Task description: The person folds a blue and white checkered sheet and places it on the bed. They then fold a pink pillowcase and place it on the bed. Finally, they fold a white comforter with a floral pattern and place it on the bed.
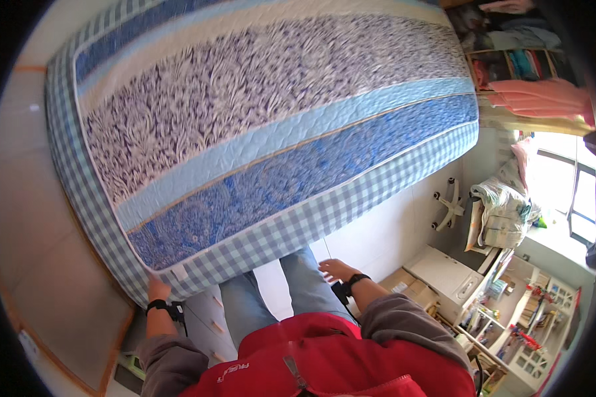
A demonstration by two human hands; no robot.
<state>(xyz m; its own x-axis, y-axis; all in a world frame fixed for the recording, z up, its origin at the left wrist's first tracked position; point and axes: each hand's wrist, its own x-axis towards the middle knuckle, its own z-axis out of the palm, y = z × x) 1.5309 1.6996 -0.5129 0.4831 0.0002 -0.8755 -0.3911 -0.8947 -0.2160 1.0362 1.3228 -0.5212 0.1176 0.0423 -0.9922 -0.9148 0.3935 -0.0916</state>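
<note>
A large mattress (pixel 278 129) fills the view before me, with patterned quilted bands on top and blue-and-white checked sides. At its near left corner my left hand (pixel 159 289) touches the checked side, just below the white piping. Its fingers are blurred and partly hidden, so whether they grip the corner cannot be told. A small white tag (pixel 180 272) lies on the side panel beside that hand. My right hand (pixel 336 271) is apart from the mattress, in front of its near long side, fingers spread and nothing in them.
Wood-trimmed panels (pixel 35 193) run along the left. On the right are a wheeled chair base (pixel 449 206), a cloth-draped chair (pixel 501 213), a white cabinet (pixel 442 273), a cardboard box (pixel 411 288) and cluttered shelves (pixel 521 317). Clothes fill a shelf unit (pixel 521 64) at upper right.
</note>
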